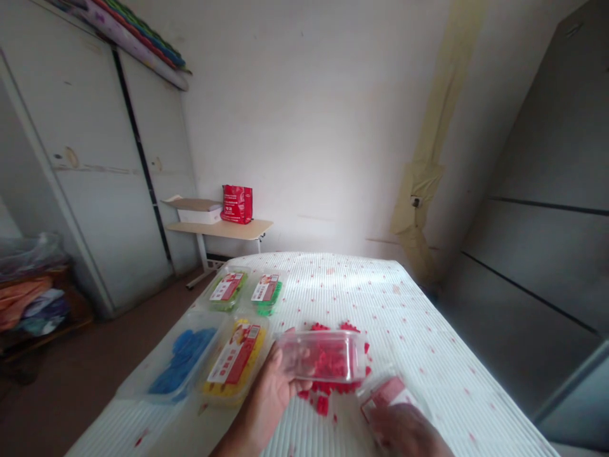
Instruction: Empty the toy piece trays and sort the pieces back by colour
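My left hand (pixel 273 393) is closed on the left end of a clear plastic container (pixel 354 358), which is tipped on its side above the table. Red pieces show through its wall; I cannot tell how many are inside and how many lie behind it. Small red plastic pieces (pixel 322 405) are spread on the tablecloth below and around it. To the right, my right hand (pixel 404 428) is over the near edge of a clear lid (pixel 387 390) with a red and white label. That hand is smeared by motion, so its grip on the lid is unclear.
On the left stand an open container of blue pieces (pixel 183 362) and a labelled container of yellow pieces (pixel 235 358). Two containers with green pieces (pixel 228 289) (pixel 267 295) sit behind them. A side table (pixel 252 230) by the wall bears a red bag (pixel 236 204).
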`<move>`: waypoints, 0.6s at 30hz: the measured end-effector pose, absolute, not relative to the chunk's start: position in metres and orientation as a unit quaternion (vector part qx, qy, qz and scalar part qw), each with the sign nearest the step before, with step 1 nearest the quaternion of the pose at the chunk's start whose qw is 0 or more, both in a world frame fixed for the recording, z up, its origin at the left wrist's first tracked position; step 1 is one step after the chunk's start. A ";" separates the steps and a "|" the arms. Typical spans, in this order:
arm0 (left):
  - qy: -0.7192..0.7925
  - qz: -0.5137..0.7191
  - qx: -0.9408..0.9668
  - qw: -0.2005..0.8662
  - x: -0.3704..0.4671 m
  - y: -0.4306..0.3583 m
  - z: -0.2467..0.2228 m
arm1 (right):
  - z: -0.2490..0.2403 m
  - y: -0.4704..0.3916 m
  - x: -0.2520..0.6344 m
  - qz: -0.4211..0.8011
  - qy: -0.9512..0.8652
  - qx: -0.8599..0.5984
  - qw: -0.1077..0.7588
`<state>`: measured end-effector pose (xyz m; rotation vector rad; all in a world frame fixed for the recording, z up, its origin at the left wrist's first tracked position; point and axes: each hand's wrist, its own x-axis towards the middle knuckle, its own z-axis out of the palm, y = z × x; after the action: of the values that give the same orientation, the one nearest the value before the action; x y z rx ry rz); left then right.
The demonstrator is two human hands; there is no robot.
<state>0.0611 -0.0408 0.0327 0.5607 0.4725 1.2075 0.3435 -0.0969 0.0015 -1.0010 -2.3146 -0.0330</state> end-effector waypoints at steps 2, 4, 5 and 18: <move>0.205 0.557 0.259 0.763 0.057 -0.041 0.028 | 0.023 -0.101 0.344 0.038 -0.822 -0.457 0.337; 0.190 0.555 0.261 0.767 0.055 -0.042 0.025 | 0.051 -0.104 0.341 0.092 -0.777 -0.517 0.346; 0.183 0.553 0.265 0.768 0.055 -0.043 0.023 | 0.064 -0.104 0.338 0.117 -0.774 -0.514 0.350; 0.239 0.565 0.327 0.719 0.060 -0.042 0.013 | 0.096 -0.083 0.308 0.181 -0.807 -0.471 0.308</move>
<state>0.0596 -0.0425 0.0127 0.7225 0.5295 1.2499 0.3081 -0.0827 0.0961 -1.2446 -2.1339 0.4775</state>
